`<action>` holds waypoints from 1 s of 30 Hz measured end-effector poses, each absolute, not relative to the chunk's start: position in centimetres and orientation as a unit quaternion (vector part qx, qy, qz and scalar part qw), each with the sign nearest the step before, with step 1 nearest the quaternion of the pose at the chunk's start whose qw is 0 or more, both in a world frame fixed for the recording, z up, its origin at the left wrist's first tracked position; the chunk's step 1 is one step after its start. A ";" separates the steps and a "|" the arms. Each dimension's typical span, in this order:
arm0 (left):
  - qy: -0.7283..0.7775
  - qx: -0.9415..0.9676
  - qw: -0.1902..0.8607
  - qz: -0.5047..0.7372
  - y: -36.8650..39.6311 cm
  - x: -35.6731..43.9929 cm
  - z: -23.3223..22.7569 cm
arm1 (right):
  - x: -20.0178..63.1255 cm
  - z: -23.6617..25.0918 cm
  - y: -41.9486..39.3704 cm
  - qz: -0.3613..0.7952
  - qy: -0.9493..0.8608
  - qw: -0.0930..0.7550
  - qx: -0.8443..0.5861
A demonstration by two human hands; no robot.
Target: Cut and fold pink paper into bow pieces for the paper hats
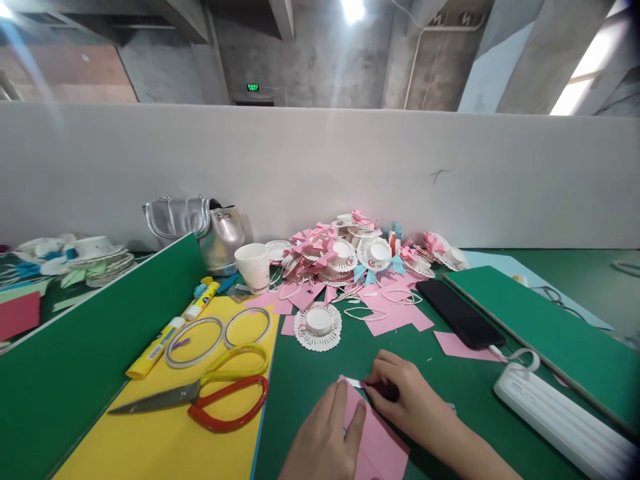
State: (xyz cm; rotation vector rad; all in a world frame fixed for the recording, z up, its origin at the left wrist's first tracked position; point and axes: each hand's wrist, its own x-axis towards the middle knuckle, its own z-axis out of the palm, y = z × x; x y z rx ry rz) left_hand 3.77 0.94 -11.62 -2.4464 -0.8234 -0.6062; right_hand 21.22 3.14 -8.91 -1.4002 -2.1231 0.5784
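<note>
**Both hands at the pink paper, on a crowded green table under bare concrete**

From my distant seat I see the hands close together at the near edge of view, right of centre. The left hand lies over a pink paper on the green table, thumb and fingers spread on it; I cannot tell whether it grips or only presses. The right hand pinches the end of a small white strip at the paper's far edge.

Just beyond sits a lacy white disc with a small cup-like piece at its middle. To my left, a yellow sheet carries scissors with one yellow and one red handle, two tape rings and yellow glue sticks. A green panel stands slanting along its left side. To my right lie a black phone with a white plug in its end, a pleated white mask and a flat green board.

At the back, a heap of similar discs with pink and blue bows reaches almost to the pale partition. Stacked paper cups and a silver bag stand left of it.

Above the partition I get grey concrete walls, a lit green exit sign, a bright ceiling light and a glowing window at far right.
</note>
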 end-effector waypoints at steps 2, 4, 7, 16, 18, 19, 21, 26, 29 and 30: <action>-0.302 -0.895 0.242 -0.222 0.9 3.8 -11.7 | 21.2 -8.9 3.1 0.210 -0.785 0.264 -0.519; -0.299 -0.897 0.241 -0.221 0.9 3.8 -11.7 | 21.1 -8.9 3.1 0.207 -0.785 0.264 -0.521; -0.296 -0.895 0.247 -0.224 0.9 3.9 -11.6 | 20.8 -9.0 3.5 0.197 -0.785 0.261 -0.527; -0.308 -0.898 0.194 -0.249 1.2 3.8 -11.5 | 20.2 -8.3 3.9 0.132 -0.779 0.286 -0.542; -0.328 -0.899 0.159 -0.244 1.2 3.6 -11.7 | 20.5 -8.2 2.5 0.131 -0.769 0.259 -0.570; -0.336 -0.899 0.143 -0.243 1.1 3.5 -11.7 | 20.6 -8.2 1.6 0.139 -0.755 0.234 -0.596; -0.343 -0.898 0.115 -0.251 1.0 3.3 -12.0 | 20.8 -8.4 0.2 0.172 -0.752 0.168 -0.614; -0.355 -0.891 0.063 -0.277 0.8 3.3 -12.4 | 19.9 -8.9 -0.4 0.245 -0.698 0.088 -0.667; -0.366 -0.891 0.046 -0.266 0.7 3.4 -12.4 | 19.5 -9.0 0.1 0.273 -0.669 0.093 -0.685; -0.372 -0.890 0.039 -0.263 0.7 3.4 -12.3 | 19.5 -9.1 0.2 0.271 -0.661 0.095 -0.693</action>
